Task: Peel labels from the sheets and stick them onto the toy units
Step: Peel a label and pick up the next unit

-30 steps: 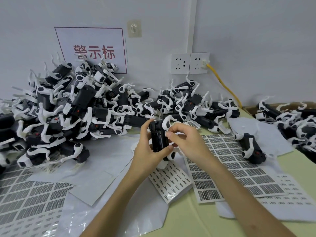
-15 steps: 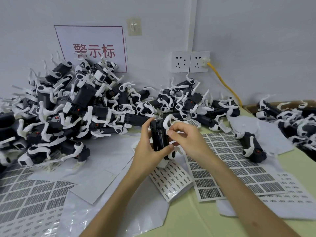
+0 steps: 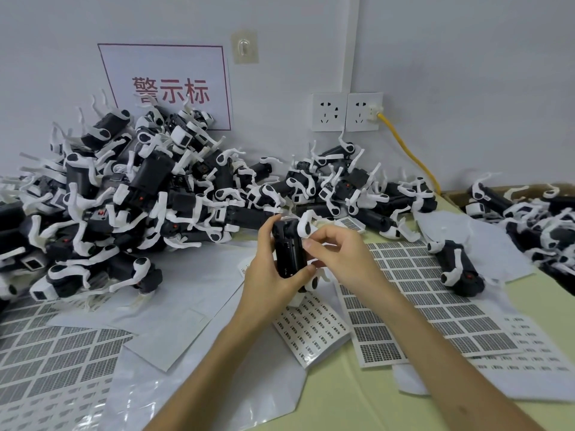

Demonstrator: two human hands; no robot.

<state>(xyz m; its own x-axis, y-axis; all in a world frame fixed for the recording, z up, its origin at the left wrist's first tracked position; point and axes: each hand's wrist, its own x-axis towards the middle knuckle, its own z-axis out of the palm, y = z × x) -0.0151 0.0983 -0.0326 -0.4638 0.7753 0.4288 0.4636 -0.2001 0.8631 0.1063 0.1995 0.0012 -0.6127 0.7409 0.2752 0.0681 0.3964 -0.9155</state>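
1. Many labels sit unpeeled on the gridded sheet (image 3: 46, 353) at lower left and the small-label sheet (image 3: 314, 331) at lower centre. Bare table (image 3: 357, 396) between the forearms looks the best room for moving.
2. At centre, the left hand (image 3: 267, 278) wraps the black toy unit (image 3: 287, 253), held upright. The right hand (image 3: 342, 256) pinches at its upper right edge; any label is hidden, so probably mid-sticking.
3. A lone unit (image 3: 457, 269) lies at the larger sheet's (image 3: 420, 300) right edge.
4. The heap of units (image 3: 124, 188) crowds the left against the wall (image 3: 466, 57); labelled or not, I cannot tell. Most work seems left.
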